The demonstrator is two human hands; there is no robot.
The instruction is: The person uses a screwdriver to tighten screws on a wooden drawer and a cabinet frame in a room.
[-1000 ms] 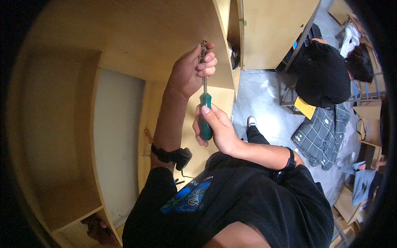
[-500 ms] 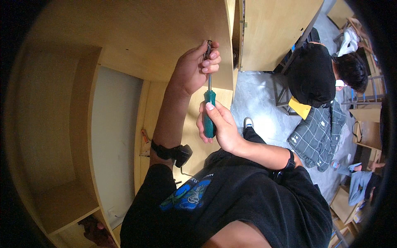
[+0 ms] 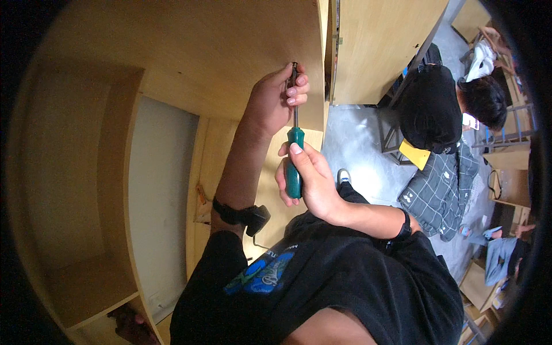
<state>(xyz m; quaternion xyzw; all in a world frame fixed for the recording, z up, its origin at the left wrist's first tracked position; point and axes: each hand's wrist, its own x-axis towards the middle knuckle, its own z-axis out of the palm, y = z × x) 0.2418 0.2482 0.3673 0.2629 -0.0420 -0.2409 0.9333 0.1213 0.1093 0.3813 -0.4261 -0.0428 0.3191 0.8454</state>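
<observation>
A screwdriver with a green handle (image 3: 295, 167) and a thin metal shaft points up toward a light wood panel (image 3: 230, 34). My right hand (image 3: 319, 187) is wrapped round the handle, its thumb lying along the side. Higher up, my left hand (image 3: 273, 98) is closed about the shaft close to its far end, thumb and fingertips near the tip. A small dark metal piece (image 3: 295, 65) shows just past those fingers at the panel; I cannot tell what kind it is.
Wooden cabinet compartments (image 3: 63, 172) stand on the left, beside a grey-white panel (image 3: 158, 195). A wooden door (image 3: 385, 52) hangs at upper right. Beyond it a person in black (image 3: 431, 109) sits by a yellow board (image 3: 414, 153) and a dark checked cloth (image 3: 440, 192) on the grey floor.
Hands and screwdriver sit slightly lower in the picture, along with the surrounding scene. Both hands keep the same hold.
</observation>
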